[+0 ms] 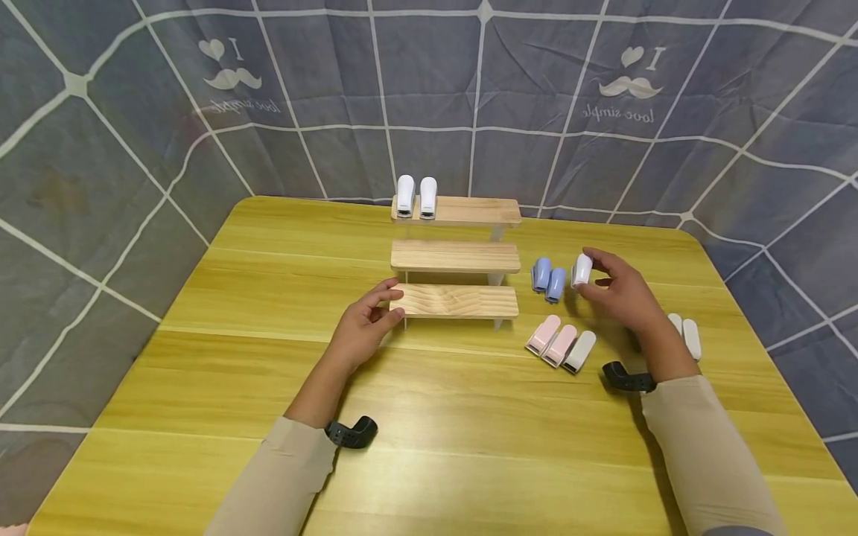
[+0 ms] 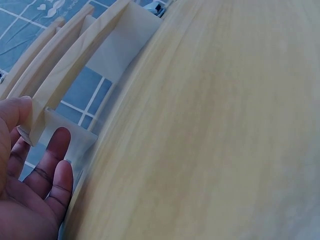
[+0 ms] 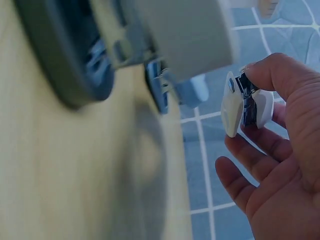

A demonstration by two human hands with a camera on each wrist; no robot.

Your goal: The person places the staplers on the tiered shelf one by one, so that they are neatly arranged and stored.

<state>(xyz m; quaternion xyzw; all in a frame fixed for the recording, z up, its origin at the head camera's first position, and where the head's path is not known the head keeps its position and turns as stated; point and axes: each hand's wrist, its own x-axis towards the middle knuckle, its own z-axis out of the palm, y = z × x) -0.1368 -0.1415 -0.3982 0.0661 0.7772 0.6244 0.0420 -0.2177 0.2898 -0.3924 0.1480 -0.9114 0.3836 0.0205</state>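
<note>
My left hand (image 1: pixel 362 327) pinches the left end of the lowest board of a three-tier wooden shelf stand (image 1: pixel 456 301). In the left wrist view the thumb lies on that board's end (image 2: pixel 37 120), with other fingers below it. Between thumb and fingertips, my right hand (image 1: pixel 620 290) holds a small white stapler (image 1: pixel 582 269). The right wrist view shows the metal inside of this stapler (image 3: pixel 232 107). Just left of it are two blue staplers (image 1: pixel 541 274). Two white staplers (image 1: pixel 405 195) stand side by side on the top tier's left part.
Nearer the front lie two pink staplers (image 1: pixel 544 333) and an off-white one (image 1: pixel 579 351). More white staplers (image 1: pixel 691 339) are partly hidden behind the right forearm. A grey tiled-pattern cloth (image 1: pixel 536 89) hangs around the wood-grain table (image 1: pixel 429 447).
</note>
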